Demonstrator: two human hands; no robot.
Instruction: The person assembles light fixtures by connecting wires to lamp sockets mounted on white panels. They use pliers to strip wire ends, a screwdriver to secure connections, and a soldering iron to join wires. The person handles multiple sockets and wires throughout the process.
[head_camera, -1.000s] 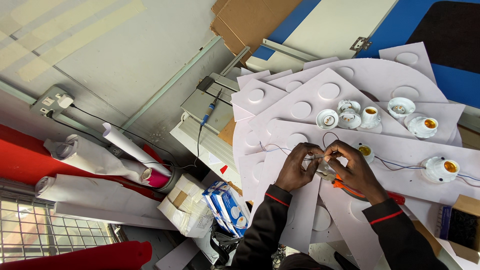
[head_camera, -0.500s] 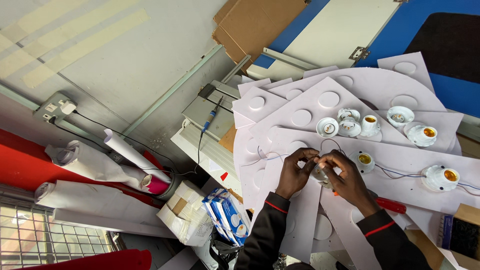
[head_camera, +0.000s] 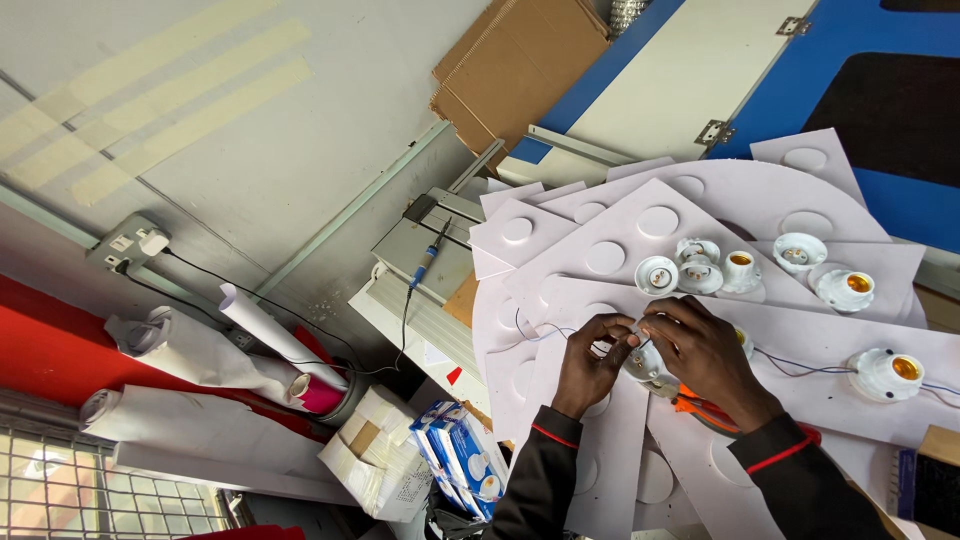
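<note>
My left hand (head_camera: 590, 365) and my right hand (head_camera: 705, 355) meet over a white lamp holder (head_camera: 642, 362), with both sets of fingers closed on it and on a thin wire (head_camera: 545, 335) that runs off to the left. The holder is mostly hidden by my fingers. Under my right wrist lies an orange-handled tool (head_camera: 700, 405). All of this rests on white boards with round cut-outs (head_camera: 620, 230).
Several loose white lamp holders (head_camera: 700, 270) sit on the boards behind my hands, one more (head_camera: 885, 373) on a wire at the right. A soldering iron (head_camera: 428, 262) lies at the left, with small boxes (head_camera: 455, 460), paper rolls (head_camera: 200, 350) and a wall socket (head_camera: 135, 245).
My view has shifted slightly, and my hands stay together on the lamp holder, with the fingers working at the wire.
</note>
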